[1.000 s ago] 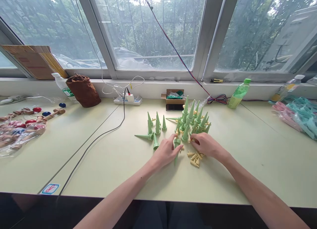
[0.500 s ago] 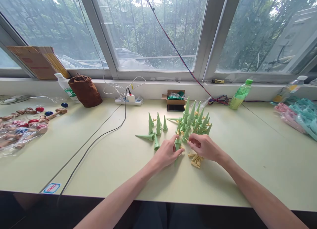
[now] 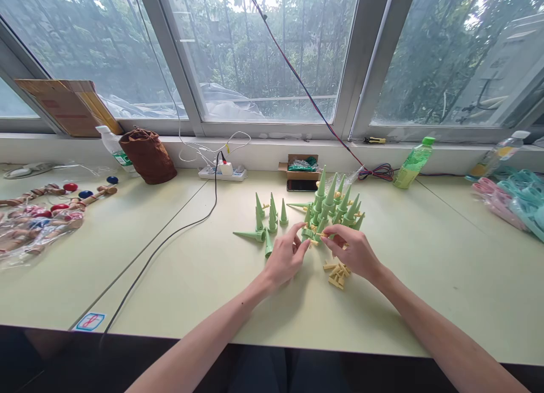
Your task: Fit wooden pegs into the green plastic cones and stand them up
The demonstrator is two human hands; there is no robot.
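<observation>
My left hand grips a green cone-shaped spike by its wide collar, between thumb and fingers. A pale yellow peg sticks out of that collar near my thumb. Close on the right, my right hand pinches a small yellow peg in its fingertips, right beside the collar. Just below my right hand lies a pile of loose yellow pegs. Behind both hands stands a dense cluster of green spikes, some with yellow pegs in them. My fingers partly hide the held spike.
Several more green spikes stand or lie to the left. At the back are a small cardboard box, a phone, a power strip and a green bottle. A black cable crosses the table's left side.
My left hand has turned the held spike, so its tip no longer points down toward me. Both hands shifted slightly; the right hand brought its peg up beside the collar.
</observation>
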